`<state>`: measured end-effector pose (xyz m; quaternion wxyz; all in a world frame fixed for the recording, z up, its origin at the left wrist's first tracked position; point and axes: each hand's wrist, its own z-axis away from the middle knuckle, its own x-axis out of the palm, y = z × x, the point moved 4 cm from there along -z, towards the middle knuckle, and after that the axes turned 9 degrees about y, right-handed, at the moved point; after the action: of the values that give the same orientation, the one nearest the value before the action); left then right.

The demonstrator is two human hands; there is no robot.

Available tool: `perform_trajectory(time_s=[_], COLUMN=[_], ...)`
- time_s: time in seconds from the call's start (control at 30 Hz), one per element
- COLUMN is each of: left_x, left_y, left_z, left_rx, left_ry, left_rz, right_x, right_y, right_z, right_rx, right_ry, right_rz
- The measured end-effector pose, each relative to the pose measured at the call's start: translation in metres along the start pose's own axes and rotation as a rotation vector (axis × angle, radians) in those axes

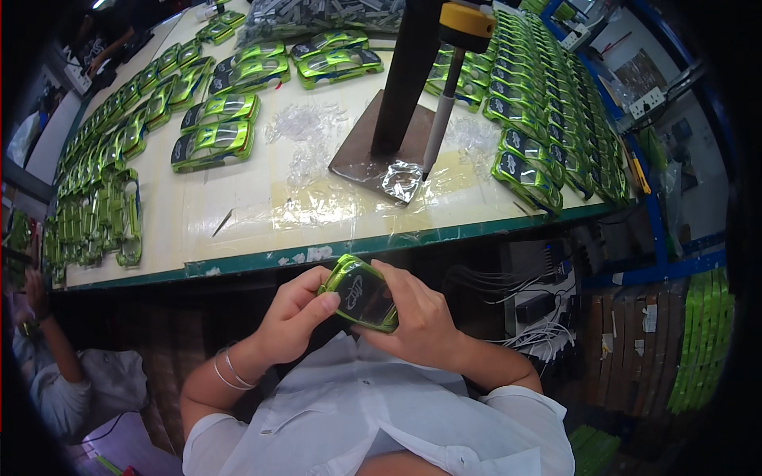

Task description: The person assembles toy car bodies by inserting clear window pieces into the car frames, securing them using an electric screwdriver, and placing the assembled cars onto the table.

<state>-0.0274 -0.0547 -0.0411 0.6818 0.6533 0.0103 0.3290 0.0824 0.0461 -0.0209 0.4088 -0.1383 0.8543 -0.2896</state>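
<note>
Between my two hands, close to my body and just off the table's front edge, is a green toy car body shell (364,295) with a dark panel facing up. My left hand (298,311) grips its left end, thumb on top. Around its right side wrap the fingers of my right hand (417,316). The underside of the shell is hidden. Straight ahead on the table stands a dark post on a brown square base plate (357,163), with a pen-like tool (441,131) hanging beside it from a yellow and black holder (466,26).
Rows of green car shells fill the table's left (111,143) and right (524,103) sides. Small clear plastic pieces (305,131) lie beside the base plate. A bag of grey parts (317,17) sits at the back. White cables (548,333) hang below right. Another person's arm (59,341) shows at left.
</note>
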Motion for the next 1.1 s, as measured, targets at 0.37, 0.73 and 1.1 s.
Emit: perform_trajectory(time_s=[0.37, 0.73, 1.1], left_x=[-0.007, -0.014, 0.001], left_y=[0.013, 0.007, 0.003], left_z=[-0.003, -0.001, -0.005], left_rx=[0.021, -0.006, -0.073], left_ry=[0.149, 0.196, 0.130], left_rz=[0.280, 0.217, 0.206], right_x=[-0.096, -0.096, -0.114], right_y=[0.113, 0.130, 0.124], right_z=[-0.062, -0.106, -0.087], right_rx=[0.003, 0.185, 0.322], right_ry=[0.313, -0.298, -0.158], right_rz=[0.511, 0.598, -0.010])
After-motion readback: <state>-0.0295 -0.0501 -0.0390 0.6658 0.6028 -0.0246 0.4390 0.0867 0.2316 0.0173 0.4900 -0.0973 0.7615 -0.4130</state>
